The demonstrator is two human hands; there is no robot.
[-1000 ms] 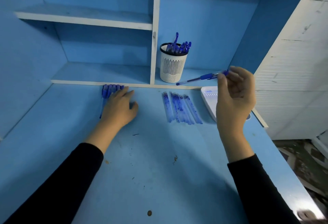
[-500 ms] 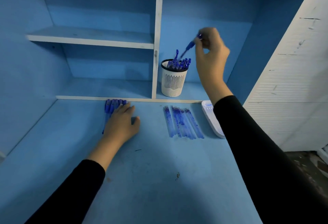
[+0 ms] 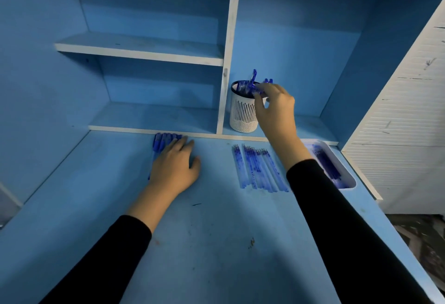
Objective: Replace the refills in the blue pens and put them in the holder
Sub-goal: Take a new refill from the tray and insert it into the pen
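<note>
At the rim of the holder [image 3: 243, 111], on the low shelf right of the divider, my right hand [image 3: 277, 103] has its fingertips [image 3: 258, 95] among the tops of the pens [image 3: 250, 85] that stand inside. The fingers are bent and close together, but I cannot tell if they pinch a pen or are free of it, because the tops hide the contact. I judge that the step in hand is the drop of one finished pen into the holder.

My left hand [image 3: 174, 166] lies flat and open on the desk [image 3: 216, 243], palm down, on top of the pens to refill [image 3: 165, 141]; only their upper ends show beyond my fingers. It grips nothing.

Between my two arms a row of refills [image 3: 258, 168] lies on the desk, and more dark ones lie in the tray [image 3: 346, 173] at the right.

The next move, as I think, is to bring the right hand back, and to draw one pen from under the left hand. The pens lie side by side, so I must separate only one.
</note>
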